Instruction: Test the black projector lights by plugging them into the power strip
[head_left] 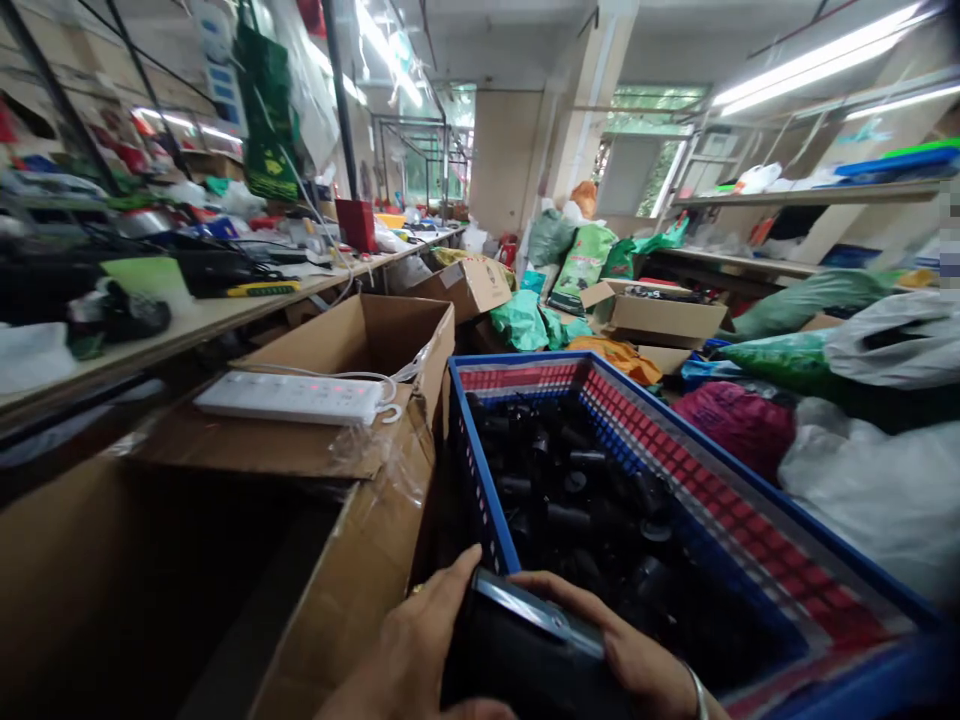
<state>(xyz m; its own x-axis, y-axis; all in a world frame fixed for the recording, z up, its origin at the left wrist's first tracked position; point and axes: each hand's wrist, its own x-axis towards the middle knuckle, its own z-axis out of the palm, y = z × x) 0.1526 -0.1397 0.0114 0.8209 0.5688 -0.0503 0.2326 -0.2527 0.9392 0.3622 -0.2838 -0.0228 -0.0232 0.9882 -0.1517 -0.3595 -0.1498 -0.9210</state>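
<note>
Both my hands hold one black boxy device (525, 650) at the bottom centre, just in front of the blue crate's near edge. My left hand (409, 650) wraps its left side with the thumb up along the corner. My right hand (622, 655), with a bracelet at the wrist, grips the right side with fingers laid over the top. The blue plastic crate (480, 470) with red-lined inner walls is filled with several black cylindrical parts (577, 490).
Open cardboard boxes (352, 340) stand to the left, a white power strip (289, 397) lying on a flap. A long workbench (187, 320) cluttered with tools runs along the left. Green, white and magenta bags (862, 400) and more cartons pile up right and behind.
</note>
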